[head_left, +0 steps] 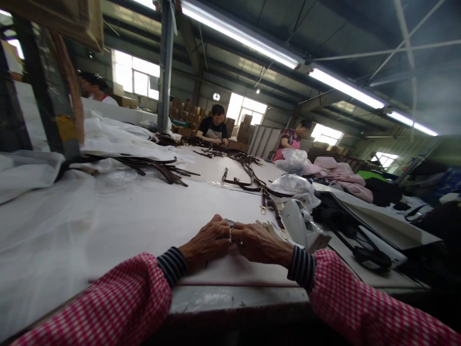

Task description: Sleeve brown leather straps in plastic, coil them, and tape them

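Observation:
My left hand (209, 240) and my right hand (260, 243) meet over the white tabletop (144, 230) near its front edge. Both have bent, closed fingers, pinching at one spot. A small shiny bit (229, 223) shows between the fingertips; its kind is hidden. Just beyond my right hand lie pale strips (268, 227) and a dark brown strap (275, 209) with a gold-coloured clasp (263, 210). A white plastic device (295, 222) stands to the right of that hand.
Brown straps (163, 172) lie in a bundle at left, with more straps (248, 168) further back. Clear plastic bags (293, 185) and a black item (338, 216) sit at right. White sheeting (108, 134) covers the left side. Co-workers (215, 126) are across the table.

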Action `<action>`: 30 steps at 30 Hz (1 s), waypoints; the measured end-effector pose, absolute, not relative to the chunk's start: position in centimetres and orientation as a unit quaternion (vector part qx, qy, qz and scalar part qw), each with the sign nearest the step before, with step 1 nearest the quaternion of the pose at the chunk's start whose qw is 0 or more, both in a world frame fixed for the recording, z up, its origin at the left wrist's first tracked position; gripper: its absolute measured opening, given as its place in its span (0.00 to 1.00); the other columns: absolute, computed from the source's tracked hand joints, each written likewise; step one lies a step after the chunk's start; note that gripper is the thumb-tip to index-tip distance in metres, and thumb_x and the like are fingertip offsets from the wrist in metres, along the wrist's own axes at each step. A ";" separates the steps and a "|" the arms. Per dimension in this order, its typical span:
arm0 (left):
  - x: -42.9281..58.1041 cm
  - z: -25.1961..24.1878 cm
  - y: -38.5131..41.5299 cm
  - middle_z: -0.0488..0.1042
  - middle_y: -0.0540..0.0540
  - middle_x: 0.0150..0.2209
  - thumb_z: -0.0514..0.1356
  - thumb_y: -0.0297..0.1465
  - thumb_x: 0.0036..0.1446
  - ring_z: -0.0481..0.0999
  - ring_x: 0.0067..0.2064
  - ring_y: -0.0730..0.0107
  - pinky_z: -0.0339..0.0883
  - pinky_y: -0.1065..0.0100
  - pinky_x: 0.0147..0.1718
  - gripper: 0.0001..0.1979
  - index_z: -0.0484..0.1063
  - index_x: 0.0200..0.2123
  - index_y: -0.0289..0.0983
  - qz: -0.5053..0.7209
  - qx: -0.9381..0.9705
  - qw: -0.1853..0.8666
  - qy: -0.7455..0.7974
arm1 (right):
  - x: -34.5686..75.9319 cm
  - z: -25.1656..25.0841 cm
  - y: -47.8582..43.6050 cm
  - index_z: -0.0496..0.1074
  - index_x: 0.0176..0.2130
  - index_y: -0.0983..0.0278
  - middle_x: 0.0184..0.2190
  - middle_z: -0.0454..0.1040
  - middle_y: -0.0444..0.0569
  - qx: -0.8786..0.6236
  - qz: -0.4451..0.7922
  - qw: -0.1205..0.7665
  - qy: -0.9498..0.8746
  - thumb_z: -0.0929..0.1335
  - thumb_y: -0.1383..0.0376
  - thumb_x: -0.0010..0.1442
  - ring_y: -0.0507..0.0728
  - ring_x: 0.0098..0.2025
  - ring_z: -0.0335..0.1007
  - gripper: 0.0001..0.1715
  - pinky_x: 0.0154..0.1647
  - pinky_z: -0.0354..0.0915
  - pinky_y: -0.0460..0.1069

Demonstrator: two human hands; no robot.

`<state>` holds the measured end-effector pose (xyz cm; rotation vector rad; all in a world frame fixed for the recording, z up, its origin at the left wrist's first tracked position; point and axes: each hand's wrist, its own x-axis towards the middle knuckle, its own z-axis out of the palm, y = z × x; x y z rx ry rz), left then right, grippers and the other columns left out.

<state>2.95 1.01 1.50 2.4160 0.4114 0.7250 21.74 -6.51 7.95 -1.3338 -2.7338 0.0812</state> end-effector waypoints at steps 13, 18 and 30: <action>2.4 1.4 0.9 0.73 0.44 0.40 0.64 0.37 0.61 0.65 0.51 0.55 0.64 0.59 0.50 0.08 0.72 0.36 0.38 0.253 0.909 0.280 0.178 | 21.0 2.3 -11.5 0.65 0.58 0.62 0.50 0.69 0.54 -0.569 0.028 0.151 -0.808 0.63 0.74 0.63 0.59 0.49 0.69 0.25 0.52 0.68 0.52; 2.5 1.6 0.1 0.73 0.43 0.41 0.57 0.38 0.68 0.65 0.50 0.56 0.63 0.60 0.50 0.10 0.70 0.37 0.38 0.251 0.929 0.227 0.150 | 22.9 4.0 -12.6 0.66 0.62 0.56 0.51 0.69 0.51 -0.541 0.120 0.222 -0.802 0.67 0.66 0.67 0.58 0.49 0.70 0.25 0.52 0.69 0.53; 3.3 0.3 1.1 0.74 0.45 0.40 0.56 0.40 0.68 0.70 0.47 0.58 0.66 0.62 0.46 0.13 0.73 0.36 0.40 0.262 0.926 0.222 0.158 | 43.9 13.3 -17.1 0.79 0.32 0.65 0.31 0.76 0.52 -0.798 0.051 0.363 -0.478 0.71 0.53 0.53 0.61 0.37 0.70 0.17 0.33 0.65 0.51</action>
